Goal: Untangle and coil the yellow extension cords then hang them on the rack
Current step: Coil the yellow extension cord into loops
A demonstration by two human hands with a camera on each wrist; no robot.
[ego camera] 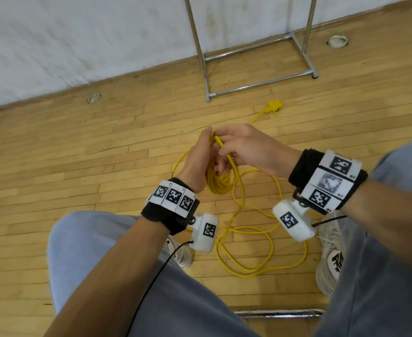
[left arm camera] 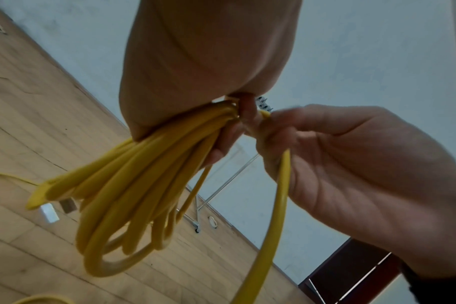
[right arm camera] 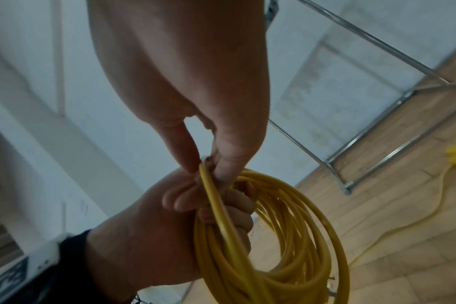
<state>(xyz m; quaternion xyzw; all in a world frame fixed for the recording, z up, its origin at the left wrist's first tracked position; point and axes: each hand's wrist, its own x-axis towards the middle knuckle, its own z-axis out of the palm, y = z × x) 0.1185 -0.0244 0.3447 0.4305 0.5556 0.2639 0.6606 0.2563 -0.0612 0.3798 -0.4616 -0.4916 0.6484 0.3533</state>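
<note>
I count one yellow cord, part of it gathered into one coil, with one yellow socket block at its far end. One metal rack stands by the wall. Two round floor caps show, and two shoes.

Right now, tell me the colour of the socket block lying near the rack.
Yellow socket block, with dark slots, clearest in the head view.

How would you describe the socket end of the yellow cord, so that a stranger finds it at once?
Find the metal rack by the wall. On the wooden floor, just in front of its base, lies the blocky yellow socket end. Unlike the thin loose cord nearby, it is chunky with dark slots.
</note>
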